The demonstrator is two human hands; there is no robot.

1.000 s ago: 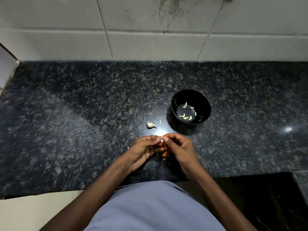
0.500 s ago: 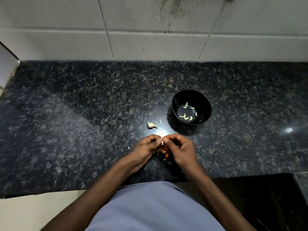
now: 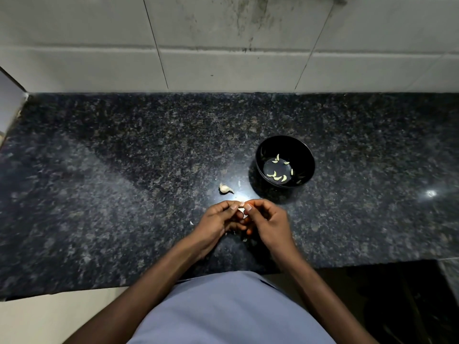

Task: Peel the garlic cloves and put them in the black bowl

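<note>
Hidden: I see only a pale sliver of the garlic clove [image 3: 241, 209] between the thumbs; its long axis and which way it points I cannot tell.
Left hand [image 3: 218, 220]: fingers curled, thumb and fingertips pinching the clove, just nearer me than the black bowl [image 3: 301, 151] and to its left.
Right hand [image 3: 269, 223]: fingers curled, pinching the same clove from the other side; both thumbnails meet over it.
Bowl contents: I count about seven peeled cloves [image 3: 276, 177] on the bowl floor, small curved crescents pointing various ways; one more pale speck at the lower right wall is hard to make out.
Unpeeled clove [image 3: 224, 189]: one, on the granite counter [image 3: 99, 182] left of the bowl, well apart from it, long axis roughly left-right, thin tip pointing toward the bowl.
Skin scraps: one pale fleck [image 3: 239, 184] between that clove and the bowl; a few more [image 3: 191, 222] beside and under the hands, count uncertain.
Cut off: my forearms and the light blue garment [image 3: 228, 311] run out at the bottom edge.
</note>
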